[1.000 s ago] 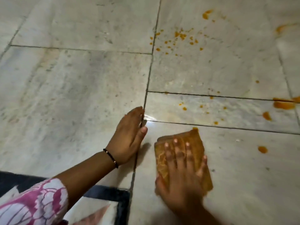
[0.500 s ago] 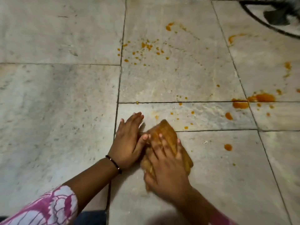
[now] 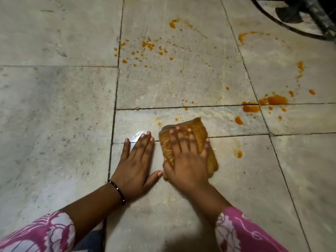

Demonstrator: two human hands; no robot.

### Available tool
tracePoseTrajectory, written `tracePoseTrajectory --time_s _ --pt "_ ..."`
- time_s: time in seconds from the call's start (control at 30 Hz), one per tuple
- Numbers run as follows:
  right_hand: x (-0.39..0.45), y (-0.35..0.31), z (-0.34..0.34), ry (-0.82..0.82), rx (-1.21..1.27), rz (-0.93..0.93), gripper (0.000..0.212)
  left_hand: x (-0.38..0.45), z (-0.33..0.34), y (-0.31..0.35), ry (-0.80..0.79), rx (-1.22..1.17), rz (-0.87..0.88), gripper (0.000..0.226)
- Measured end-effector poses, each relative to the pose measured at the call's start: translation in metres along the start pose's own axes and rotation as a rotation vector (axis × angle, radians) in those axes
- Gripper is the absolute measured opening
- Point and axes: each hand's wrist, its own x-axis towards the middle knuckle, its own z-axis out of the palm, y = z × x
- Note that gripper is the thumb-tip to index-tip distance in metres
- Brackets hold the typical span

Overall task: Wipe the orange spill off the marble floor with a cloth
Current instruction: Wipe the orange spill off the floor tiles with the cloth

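Orange spill [image 3: 272, 100] is sitting in blobs and specks on marble floor [image 3: 54, 106], up-right of cloth [image 3: 196, 135]. Right hand [image 3: 185, 160] is pressing cloth flat, fingers spread. Left hand [image 3: 136, 166] is lying flat just beside it, fingers together, thumb out.

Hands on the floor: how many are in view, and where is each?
2. The left hand lies flat on the bare marble floor, fingers spread. The right hand presses flat on the orange-stained cloth just beside it. None appear hidden.
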Motion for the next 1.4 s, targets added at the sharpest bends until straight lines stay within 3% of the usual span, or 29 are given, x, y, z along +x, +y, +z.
tracePoseTrajectory --time_s 0.07,0.13,0.3,0.4,0.5,0.63,0.77,0.87,0.93,1.1,1.2,1.3,1.4 --pt "-0.023 0.0 0.0 -0.007 0.005 -0.11 0.079 0.0 0.0 0.0 -0.008 0.002 -0.023 0.084" --pt "-0.059 0.025 0.003 -0.013 0.014 -0.103 0.081 0.0 0.0 0.0 -0.015 0.003 -0.026 0.084" --pt "-0.082 0.107 -0.007 -0.016 -0.019 0.425 0.077 0.001 0.001 0.0 -0.004 0.01 -0.016 0.081" --pt "-0.024 0.11 -0.015 -0.045 0.036 0.556 0.073 0.0 0.002 0.0 -0.004 0.014 -0.014 0.08" --pt "0.006 0.075 -0.008 -0.002 0.027 0.378 0.078 0.002 0.002 0.0 -0.007 0.016 -0.009 0.079" --pt "-0.061 0.043 0.004 -0.004 0.037 0.105 0.08 0.001 0.0 -0.001 -0.01 0.005 -0.011 0.079" --pt "-0.096 0.093 0.004 0.023 0.039 0.354 0.08 0.0 -0.001 -0.001 0.008 -0.028 -0.007 0.078" --pt "-0.044 0.114 -0.006 0.003 0.037 0.537 0.077 0.0 -0.002 0.0 0.013 -0.028 -0.009 0.079" --pt "-0.003 0.108 -0.013 0.002 0.049 0.518 0.077 0.0 -0.001 0.0 0.009 -0.027 -0.007 0.078" --pt "0.024 0.06 -0.015 -0.055 0.002 -0.056 0.072 0.001 -0.002 -0.001 0.01 -0.014 -0.006 0.078" --pt "-0.024 0.062 -0.007 -0.058 0.004 -0.194 0.07 0.001 -0.003 0.0 0.017 -0.012 -0.029 0.077" --pt "-0.066 0.09 -0.004 -0.034 0.01 -0.023 0.073 0.0 -0.002 0.001 0.008 -0.022 -0.037 0.077" --pt "-0.035 0.103 -0.012 -0.041 0.001 0.212 0.076 0.0 -0.001 0.001 -0.001 -0.022 -0.032 0.077"
